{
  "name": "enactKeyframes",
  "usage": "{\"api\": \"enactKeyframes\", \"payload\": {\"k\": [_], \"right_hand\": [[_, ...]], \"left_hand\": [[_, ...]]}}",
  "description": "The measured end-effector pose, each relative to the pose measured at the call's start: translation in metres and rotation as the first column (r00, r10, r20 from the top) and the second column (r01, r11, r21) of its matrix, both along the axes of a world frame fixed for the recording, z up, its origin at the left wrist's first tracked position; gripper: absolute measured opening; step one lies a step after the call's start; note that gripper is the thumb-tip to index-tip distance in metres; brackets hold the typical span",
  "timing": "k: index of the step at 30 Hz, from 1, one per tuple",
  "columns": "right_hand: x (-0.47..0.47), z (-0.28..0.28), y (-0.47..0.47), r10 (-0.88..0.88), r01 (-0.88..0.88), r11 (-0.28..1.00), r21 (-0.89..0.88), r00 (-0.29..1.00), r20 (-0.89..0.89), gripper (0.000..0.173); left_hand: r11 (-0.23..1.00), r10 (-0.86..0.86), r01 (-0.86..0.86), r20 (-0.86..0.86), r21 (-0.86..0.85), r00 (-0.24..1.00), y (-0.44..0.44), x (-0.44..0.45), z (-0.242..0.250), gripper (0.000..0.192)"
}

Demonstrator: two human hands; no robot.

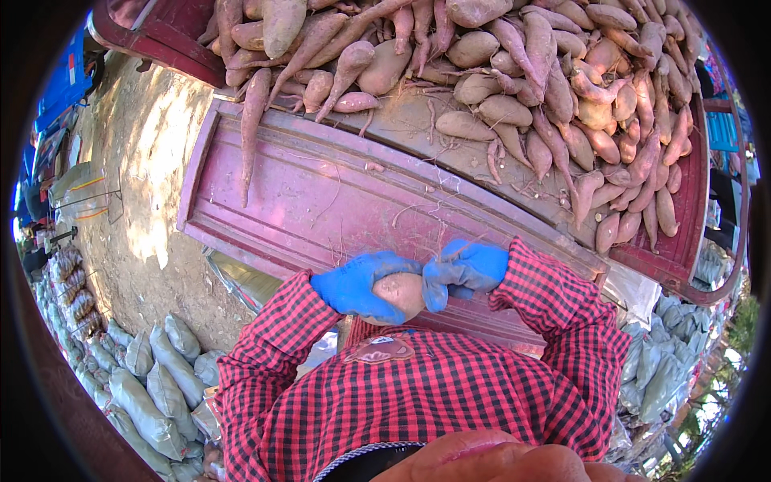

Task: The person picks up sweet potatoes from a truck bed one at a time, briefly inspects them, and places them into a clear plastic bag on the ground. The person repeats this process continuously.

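Observation:
My left hand (355, 286), in a blue work glove, is wrapped around a plump sweet potato (400, 294) just in front of my chest. My right hand (467, 270), gloved the same way, has its fingers curled at the tuber's right end. Whether those fingers pinch a rootlet cannot be made out. Both hands are over the near edge of a lowered dark-red metal tailgate (283, 175). Thin roots lie scattered on that panel. Beyond it, a large heap of sweet potatoes (506, 111) fills much of the truck bed (409, 129).
One long sweet potato (253, 135) hangs over the tailgate's hinge edge. Filled grey-green bags (150, 385) stand on the ground at left, with more bags (659, 361) at right. A curved metal rail (732, 265) borders the bed's right side. A blue vehicle (63, 78) is at far left.

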State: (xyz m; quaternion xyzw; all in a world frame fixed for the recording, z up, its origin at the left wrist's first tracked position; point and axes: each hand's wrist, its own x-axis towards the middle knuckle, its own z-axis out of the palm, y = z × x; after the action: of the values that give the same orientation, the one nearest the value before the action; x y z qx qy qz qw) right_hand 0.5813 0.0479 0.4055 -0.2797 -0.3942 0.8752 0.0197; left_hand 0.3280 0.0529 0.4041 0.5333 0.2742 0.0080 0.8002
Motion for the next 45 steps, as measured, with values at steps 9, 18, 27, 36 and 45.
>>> {"api": "enactKeyframes", "payload": {"k": [9, 18, 27, 36, 45], "right_hand": [[-0.013, 0.015, -0.006, -0.025, 0.005, 0.991, -0.133, 0.988, -0.154, 0.049], [-0.035, 0.015, 0.004, 0.511, -0.536, 0.840, 0.084, 0.834, 0.207, 0.057], [0.036, 0.065, 0.035, 0.289, -0.325, 0.944, 0.051, 0.894, 0.342, 0.047], [0.077, -0.060, 0.079, -0.906, -0.455, 0.226, 0.861, 0.226, 0.357, 0.084], [0.078, -0.128, 0.112, -0.984, -0.377, -0.157, 0.913, 0.142, -0.111, 0.073]], "left_hand": [[0.999, 0.020, -0.020, 0.002, 0.037, 1.000, -0.003, -0.020, -0.004, 0.079], [0.646, -0.030, 0.277, -0.339, 0.711, 0.940, -0.020, 0.007, 0.019, 0.067], [0.570, 0.057, 0.229, -0.316, 0.789, 0.947, -0.004, -0.017, 0.047, 0.063], [0.783, 0.620, -0.621, -0.104, 0.024, 0.778, -0.010, -0.048, -0.037, 0.075], [0.524, 0.812, -0.788, -0.088, -0.323, 0.577, -0.025, -0.018, -0.056, 0.073]]}}
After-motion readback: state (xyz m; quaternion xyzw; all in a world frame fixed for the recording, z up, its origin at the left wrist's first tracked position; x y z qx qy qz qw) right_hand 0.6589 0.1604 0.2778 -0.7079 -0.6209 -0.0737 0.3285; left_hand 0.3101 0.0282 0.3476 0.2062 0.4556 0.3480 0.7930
